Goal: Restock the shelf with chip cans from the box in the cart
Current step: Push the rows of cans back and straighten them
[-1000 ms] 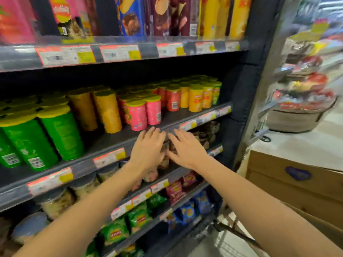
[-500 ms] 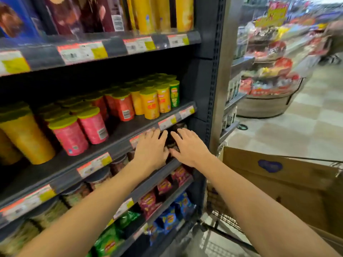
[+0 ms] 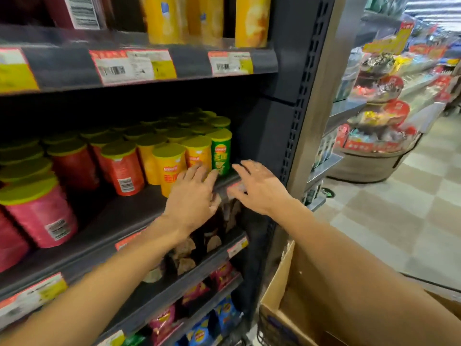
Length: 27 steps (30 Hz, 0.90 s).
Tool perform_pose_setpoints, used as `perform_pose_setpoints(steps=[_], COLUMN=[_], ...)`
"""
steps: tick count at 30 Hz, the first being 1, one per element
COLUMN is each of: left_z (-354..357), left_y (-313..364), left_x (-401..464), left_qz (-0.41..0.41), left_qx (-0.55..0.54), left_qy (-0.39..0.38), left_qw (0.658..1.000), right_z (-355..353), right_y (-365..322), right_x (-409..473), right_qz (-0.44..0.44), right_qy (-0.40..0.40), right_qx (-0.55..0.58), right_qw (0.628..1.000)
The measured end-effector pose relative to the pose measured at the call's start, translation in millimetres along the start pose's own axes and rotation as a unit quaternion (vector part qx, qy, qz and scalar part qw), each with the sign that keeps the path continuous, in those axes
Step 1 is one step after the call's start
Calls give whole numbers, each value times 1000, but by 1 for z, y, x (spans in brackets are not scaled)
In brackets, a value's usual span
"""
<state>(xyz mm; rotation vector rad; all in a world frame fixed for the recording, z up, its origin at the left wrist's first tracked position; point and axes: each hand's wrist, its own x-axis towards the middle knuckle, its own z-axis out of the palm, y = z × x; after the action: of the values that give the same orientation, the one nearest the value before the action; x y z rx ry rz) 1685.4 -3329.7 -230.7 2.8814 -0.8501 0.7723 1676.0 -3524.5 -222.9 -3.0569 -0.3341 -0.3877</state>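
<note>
The left hand (image 3: 192, 198) covers the base of a yellow can (image 3: 169, 166). The box (image 3: 282, 308) runs off at 5 o'clock. Price tags (image 3: 134, 66) at 11 o'clock blur unreadably.

A dark upright post (image 3: 303, 101) with punched slots ends the aisle unit, and a brushed metal panel (image 3: 321, 96) runs up beside it. Past it the floor (image 3: 404, 211) is a checkerboard of pale beige and cream tiles under even store lighting. A round display stand (image 3: 374, 136) sits out there, heaped with what look like red-packaged snacks, too blurred to read.
</note>
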Motion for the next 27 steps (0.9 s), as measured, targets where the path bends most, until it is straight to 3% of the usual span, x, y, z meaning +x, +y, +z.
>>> perform_pose_setpoints(steps=[7, 14, 20, 27], left_z=[-12, -25, -31, -23], left_y=[11, 27, 14, 17], left_x=[74, 107, 132, 160], left_qz=[11, -13, -135, -181], left_qx=[29, 71, 27, 53], left_qy=[64, 111, -7, -116], left_qw=[997, 991, 990, 975], right_z=[-28, -30, -42, -48], right_y=[48, 53, 54, 58], right_x=[59, 94, 124, 141], right_qz=[-22, -63, -61, -67], right_qy=[2, 1, -2, -27], right_qx=[-1, -14, 21, 47], right_qw=[1000, 998, 998, 996])
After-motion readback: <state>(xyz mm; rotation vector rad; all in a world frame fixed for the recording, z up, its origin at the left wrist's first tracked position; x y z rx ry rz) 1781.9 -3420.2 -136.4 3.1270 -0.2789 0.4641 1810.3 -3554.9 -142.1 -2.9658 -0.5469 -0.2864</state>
